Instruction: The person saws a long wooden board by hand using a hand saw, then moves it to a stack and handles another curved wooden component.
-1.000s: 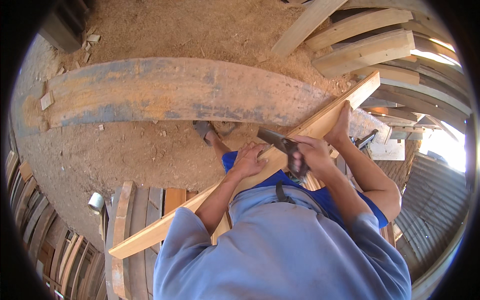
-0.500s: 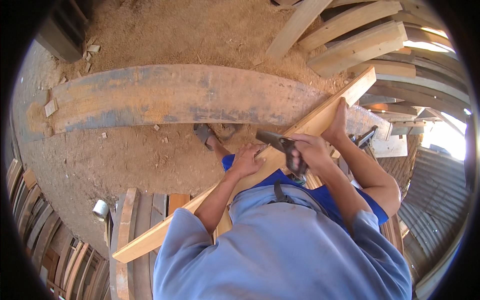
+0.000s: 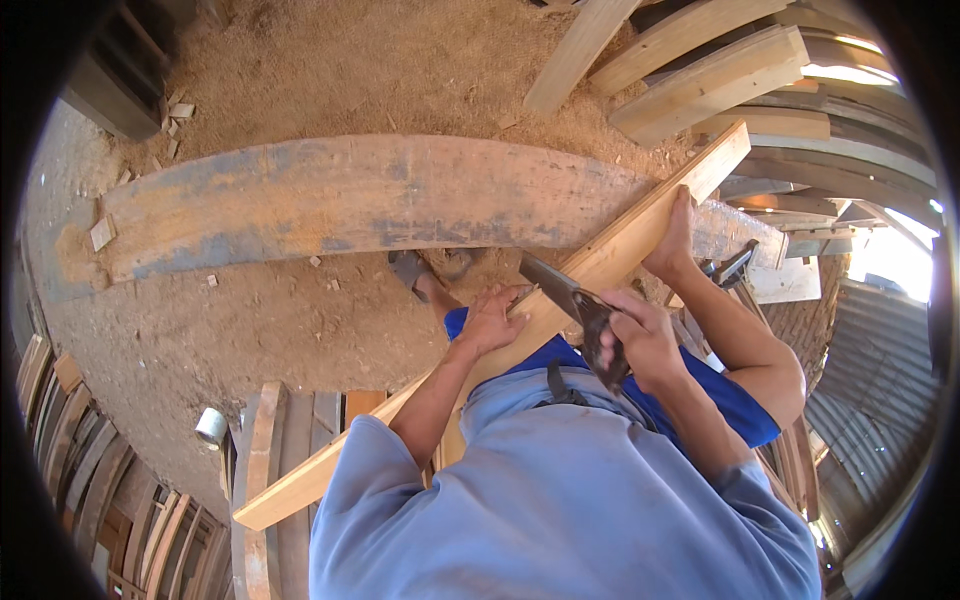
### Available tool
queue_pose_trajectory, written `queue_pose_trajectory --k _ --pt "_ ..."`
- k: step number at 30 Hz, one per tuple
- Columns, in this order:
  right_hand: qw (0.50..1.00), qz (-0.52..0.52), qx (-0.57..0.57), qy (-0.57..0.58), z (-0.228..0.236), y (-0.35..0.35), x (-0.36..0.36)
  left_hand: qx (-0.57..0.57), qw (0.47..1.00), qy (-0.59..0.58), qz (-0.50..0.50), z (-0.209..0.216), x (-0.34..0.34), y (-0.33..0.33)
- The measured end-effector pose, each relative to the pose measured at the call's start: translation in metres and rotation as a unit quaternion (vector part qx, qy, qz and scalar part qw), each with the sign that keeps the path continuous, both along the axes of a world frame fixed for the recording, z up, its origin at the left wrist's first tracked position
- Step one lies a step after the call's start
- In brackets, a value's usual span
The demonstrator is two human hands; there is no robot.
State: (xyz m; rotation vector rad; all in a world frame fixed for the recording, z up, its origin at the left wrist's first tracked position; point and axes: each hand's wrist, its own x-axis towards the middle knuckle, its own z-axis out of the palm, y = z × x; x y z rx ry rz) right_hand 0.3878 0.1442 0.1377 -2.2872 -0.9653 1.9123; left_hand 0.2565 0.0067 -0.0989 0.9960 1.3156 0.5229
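A long pale wooden board lies slantwise across my lap, its far end to the upper right. My left hand grips the board's edge near the middle, fingers over it; a small dark thing beside the fingertips is too small to name. In my right hand is a handsaw, its dark handle wrapped by my fingers. The blade lies across the board just right of my left hand. My bare right foot presses against the board farther up.
A wide weathered plank stretches across the sawdust-covered ground in front. Stacked lumber fills the upper right, and more boards stand at the lower left. A white cup-like container sits left of me, near upright planks.
My right hand has drawn the handsaw toward the lower right, and its blade sits at a steeper slant. My left hand and the board stay almost in place.
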Motion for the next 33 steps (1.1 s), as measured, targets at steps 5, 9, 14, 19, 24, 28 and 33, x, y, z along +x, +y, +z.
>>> queue_pose_trajectory --k 5,9,14,19,24,28,33 --pt "0.999 -0.015 -0.036 -0.025 -0.053 0.027 -0.008 -0.023 0.999 -0.034 0.020 0.000 -0.001 0.001" --pt "0.993 -0.014 -0.106 -0.049 -0.119 0.058 -0.005 0.015 1.000 -0.007 0.018 -0.001 0.005 0.001" --pt "0.996 0.023 -0.073 -0.035 -0.091 0.046 -0.009 0.029 0.999 0.009 0.027 0.002 0.004 0.006" --pt "0.999 0.018 -0.024 -0.012 -0.022 0.035 0.002 0.001 1.000 0.026 -0.003 0.013 -0.005 0.012" --pt "0.998 -0.036 -0.032 -0.047 -0.090 0.029 -0.008 -0.004 1.000 0.017 -0.011 0.010 0.003 0.016" --pt "1.000 0.020 -0.017 0.004 -0.049 0.029 -0.003 0.016 1.000 -0.006 0.024 -0.008 0.006 0.006" --pt "0.999 0.020 0.022 -0.028 -0.013 0.008 -0.001 -0.009 0.997 -0.058 0.055 0.000 0.005 0.010"
